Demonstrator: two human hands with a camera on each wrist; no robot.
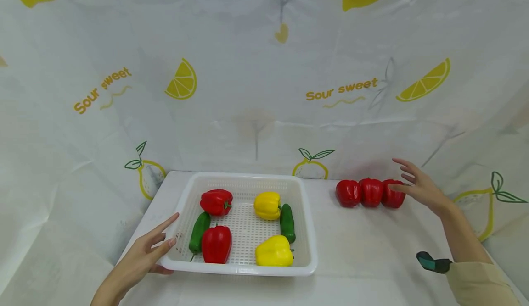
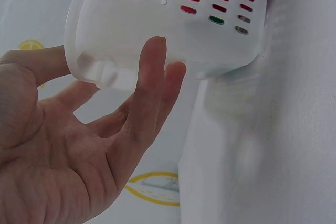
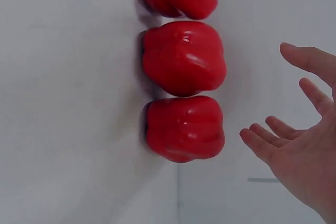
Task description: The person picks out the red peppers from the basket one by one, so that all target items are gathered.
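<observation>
basket (image 1: 307, 232) white | peppers (image 1: 370, 192) red, yellow, green | cloth (image 1: 256, 90) white, yellow lemon print

Left hand (image 1: 142, 255) at 7 o'clock, fingers straight, palm open; right hand (image 1: 417, 186) at 3 o'clock, fingers spread, empty.

The white lemon-patterned fabric backdrop (image 1: 256, 67) carries orange lettering reading "Sour sweet" twice. One stands at the left of the frame, the other right of centre.
</observation>
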